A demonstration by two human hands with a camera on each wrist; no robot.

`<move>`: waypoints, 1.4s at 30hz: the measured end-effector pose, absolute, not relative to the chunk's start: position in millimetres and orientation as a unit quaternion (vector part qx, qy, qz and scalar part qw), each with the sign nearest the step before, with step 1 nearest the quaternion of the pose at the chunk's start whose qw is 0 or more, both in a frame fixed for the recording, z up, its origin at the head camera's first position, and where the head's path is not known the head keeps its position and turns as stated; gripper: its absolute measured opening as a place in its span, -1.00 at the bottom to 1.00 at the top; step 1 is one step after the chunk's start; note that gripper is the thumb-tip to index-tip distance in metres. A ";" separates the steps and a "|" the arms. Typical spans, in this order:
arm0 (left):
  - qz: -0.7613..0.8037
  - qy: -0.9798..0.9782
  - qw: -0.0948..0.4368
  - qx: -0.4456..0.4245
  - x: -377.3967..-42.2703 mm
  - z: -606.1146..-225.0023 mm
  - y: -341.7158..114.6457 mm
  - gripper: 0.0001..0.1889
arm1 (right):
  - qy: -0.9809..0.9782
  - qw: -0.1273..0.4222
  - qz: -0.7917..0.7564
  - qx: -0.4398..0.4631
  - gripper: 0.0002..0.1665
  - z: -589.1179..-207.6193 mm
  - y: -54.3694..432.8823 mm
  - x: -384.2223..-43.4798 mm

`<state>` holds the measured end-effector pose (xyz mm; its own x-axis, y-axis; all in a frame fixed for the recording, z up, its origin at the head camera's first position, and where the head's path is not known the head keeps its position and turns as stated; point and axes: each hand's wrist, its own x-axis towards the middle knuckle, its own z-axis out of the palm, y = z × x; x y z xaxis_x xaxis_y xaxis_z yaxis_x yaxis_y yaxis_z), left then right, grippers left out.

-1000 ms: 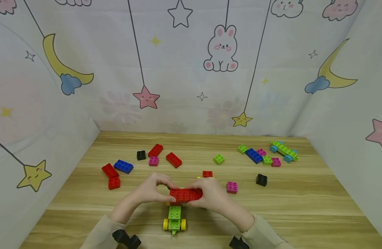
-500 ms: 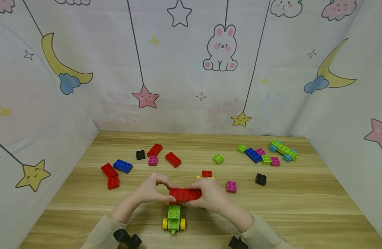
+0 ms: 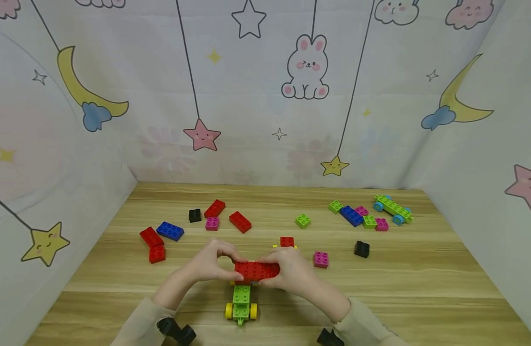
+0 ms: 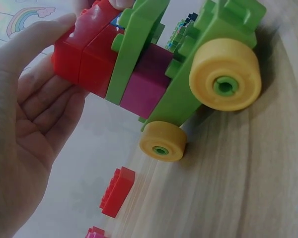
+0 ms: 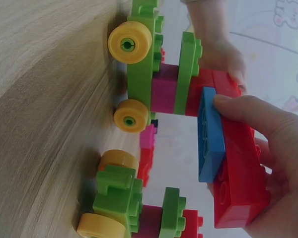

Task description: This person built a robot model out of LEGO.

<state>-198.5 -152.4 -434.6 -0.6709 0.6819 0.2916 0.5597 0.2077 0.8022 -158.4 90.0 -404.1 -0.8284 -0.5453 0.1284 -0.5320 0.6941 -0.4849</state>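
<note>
A toy car of building bricks stands on the table, with a green base [image 3: 241, 312], yellow wheels [image 4: 223, 74], a magenta brick [image 5: 164, 89] and a green plate [image 5: 187, 69] stacked up. Across its top lies a long red brick [image 3: 257, 271], with a blue brick [image 5: 211, 134] under its overhanging right part. My left hand [image 3: 211, 263] pinches the left end of the red bricks [image 4: 84, 54] between thumb and fingers. The overhanging part is gripped by my right hand [image 3: 291, 271], whose thumb touches the blue brick's edge in the right wrist view.
Partly behind my right hand is a second car with a red brick [image 3: 287, 241] on top. Loose red bricks [image 3: 240, 222] and a blue brick [image 3: 170, 230] lie left. A magenta brick [image 3: 321, 259], a black brick [image 3: 362, 249] and a blue-wheeled green base [image 3: 393, 209] lie right.
</note>
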 end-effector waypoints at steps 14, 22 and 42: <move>0.480 0.776 0.061 0.404 -199.9 -437.3 -152.6 -0.79 | 0.922 0.002 -0.251 -0.293 -0.53 -404.2 89.2 -156.0; 0.479 0.775 0.067 0.407 -202.0 -437.1 -152.8 -0.80 | 0.920 0.010 -0.259 -0.294 -0.54 -405.2 90.4 -157.0; 0.464 0.779 0.054 0.417 -198.6 -432.6 -153.9 -0.79 | 0.910 0.017 -0.288 -0.297 -0.52 -405.3 91.1 -156.5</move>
